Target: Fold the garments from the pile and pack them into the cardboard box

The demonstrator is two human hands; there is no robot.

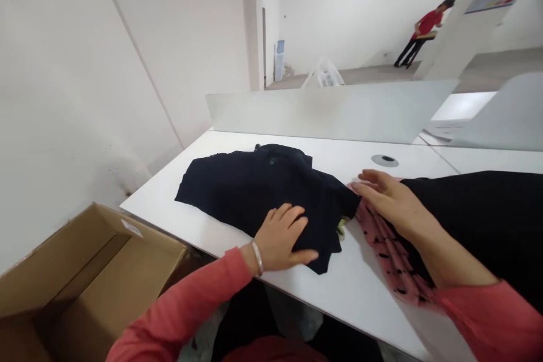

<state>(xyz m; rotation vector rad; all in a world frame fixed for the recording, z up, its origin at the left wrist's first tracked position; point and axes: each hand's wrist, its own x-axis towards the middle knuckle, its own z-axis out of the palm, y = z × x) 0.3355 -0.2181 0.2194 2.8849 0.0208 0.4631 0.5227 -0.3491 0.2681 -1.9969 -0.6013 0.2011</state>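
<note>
A dark navy garment (237, 184), perhaps a shirt, lies loosely spread on the white table (360, 305). My left hand (283, 237) rests on its near right part, fingers spread and palm down. My right hand (392, 203) hovers over a pink cloth with black spots (394, 266), just right of the garment's narrow end. Its fingers are stretched and apart, and I see nothing held in them. A bit of yellow-green cloth (341, 229) peeks out beneath the garment's right edge. Black cloth (479, 209) lies piled at the right, partly over the pink cloth.
An open cardboard box (144, 243) stands below the table's left end. A low frosted partition (331, 116) runs along the back edge, with a round cable grommet (385, 160) in front. Beyond it are a white plastic bag (324, 73) and a person in red (426, 25).
</note>
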